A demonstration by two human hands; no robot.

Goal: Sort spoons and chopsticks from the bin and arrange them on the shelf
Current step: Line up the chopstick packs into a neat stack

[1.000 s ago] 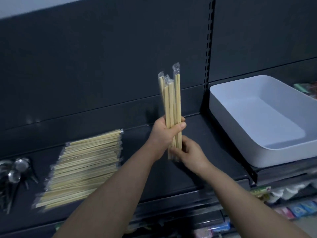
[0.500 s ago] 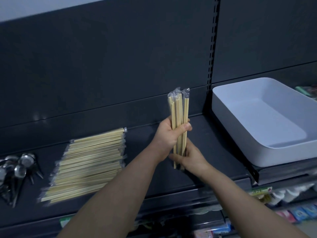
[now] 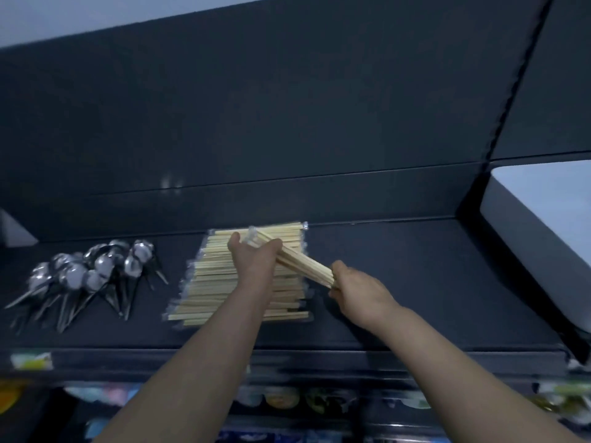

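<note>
The bundle [image 3: 303, 266] is hovering tilted just over the stack [image 3: 214, 282] on the shelf [image 3: 415, 282], the left hand [image 3: 252, 260] curling fingers round its far end, the right hand [image 3: 361, 290] pinching its near end. Levelling it parallel to the stack, ends flush, before letting go is looking best.

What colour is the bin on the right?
The bin is white, best seen in the head view.
</note>
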